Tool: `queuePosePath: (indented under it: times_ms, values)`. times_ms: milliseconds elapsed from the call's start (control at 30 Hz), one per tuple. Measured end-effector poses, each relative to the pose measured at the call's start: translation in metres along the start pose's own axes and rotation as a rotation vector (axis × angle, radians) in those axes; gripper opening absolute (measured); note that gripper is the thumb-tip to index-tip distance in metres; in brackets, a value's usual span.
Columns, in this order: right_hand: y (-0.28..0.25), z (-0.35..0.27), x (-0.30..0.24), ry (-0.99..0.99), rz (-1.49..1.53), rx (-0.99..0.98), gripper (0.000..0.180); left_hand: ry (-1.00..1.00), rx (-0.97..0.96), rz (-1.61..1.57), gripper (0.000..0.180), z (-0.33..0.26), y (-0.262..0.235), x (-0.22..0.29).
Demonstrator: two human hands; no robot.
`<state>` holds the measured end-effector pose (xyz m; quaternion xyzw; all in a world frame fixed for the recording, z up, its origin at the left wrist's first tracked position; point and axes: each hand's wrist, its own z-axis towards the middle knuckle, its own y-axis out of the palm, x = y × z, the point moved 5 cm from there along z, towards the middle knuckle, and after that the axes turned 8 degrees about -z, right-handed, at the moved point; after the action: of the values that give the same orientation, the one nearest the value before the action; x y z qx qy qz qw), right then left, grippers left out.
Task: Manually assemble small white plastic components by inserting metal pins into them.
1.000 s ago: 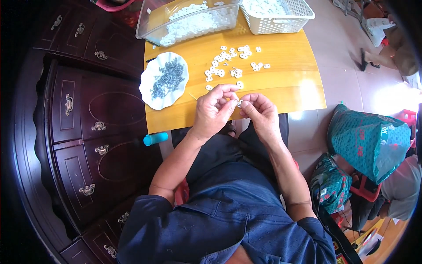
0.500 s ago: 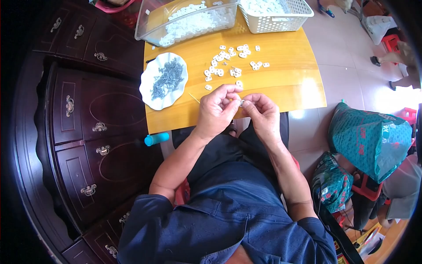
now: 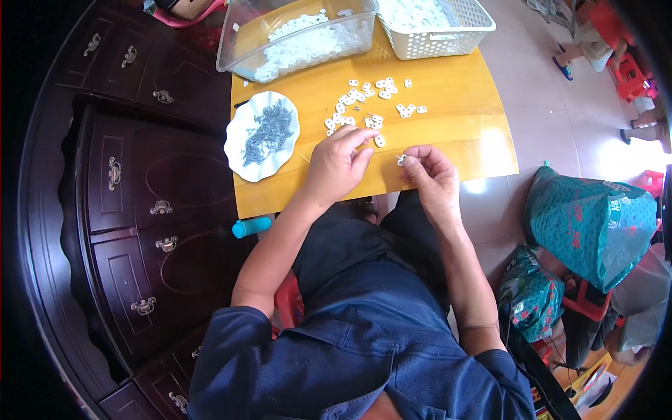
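Between the thumb and fingers of my right hand (image 3: 435, 182) is a small white plastic piece (image 3: 402, 160) with something thin and metallic at its tip, too small to make out clearly. My left hand (image 3: 334, 166) hovers over the table's near part, thumb and index finger apart, nothing visible between them. Its fingertips are beside a loose white two-hole plastic piece (image 3: 379, 141). Farther off lie several similar white pieces (image 3: 386, 94), a few with thin metal bits on or near them. Left of my left hand, a white scalloped plate (image 3: 241, 162) carries a heap of small grey metal screws or pins (image 3: 269, 131).
At the table's (image 3: 448, 150) far edge stand a clear plastic bin (image 3: 231, 52) and a white perforated basket (image 3: 427, 46), both holding white pieces. A turquoise bottle (image 3: 252, 226) is below the table's left side. Dark drawers (image 3: 119, 175) flank the left; teal bags (image 3: 584, 224) sit right.
My hands, together before, have separated. The left has moved slightly left and up toward the loose pieces; the right has shifted right with the white piece. A person in the background has moved.
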<state>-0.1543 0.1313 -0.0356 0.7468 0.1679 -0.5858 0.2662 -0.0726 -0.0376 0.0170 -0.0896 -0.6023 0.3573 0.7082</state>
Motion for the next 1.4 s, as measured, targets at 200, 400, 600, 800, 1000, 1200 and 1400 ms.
queuePosePath:
  times_ms: [200, 400, 600, 800, 1000, 1200, 1400]
  values:
    - [-0.008, -0.002, 0.001, 0.016, 0.002, 0.022, 0.014, 0.076, -0.059, 0.172, 0.026, 0.017, 0.012, -0.001]
    - [-0.011, -0.002, 0.001, 0.026, 0.008, 0.020, 0.016, 0.007, -0.149, 0.263, 0.013, 0.024, 0.019, -0.009]
    - [-0.010, -0.003, 0.000, 0.019, 0.005, 0.019, 0.016, -0.055, -0.158, 0.219, 0.013, 0.019, 0.018, -0.013]
    - [-0.009, -0.003, 0.001, 0.001, -0.013, 0.018, 0.015, -0.246, -0.085, -0.353, 0.015, 0.003, 0.020, -0.012]
    - [-0.005, -0.004, 0.002, -0.015, -0.029, 0.006, 0.015, -0.364, -0.130, -0.706, 0.018, -0.003, 0.026, -0.010]
    - [-0.004, -0.005, 0.002, -0.039, -0.085, -0.034, 0.015, -0.269, -0.103, -0.689, 0.018, -0.002, 0.025, -0.004]
    - [-0.003, -0.006, 0.000, -0.047, -0.071, -0.046, 0.014, -0.247, -0.089, -0.704, 0.025, -0.004, 0.027, 0.004]
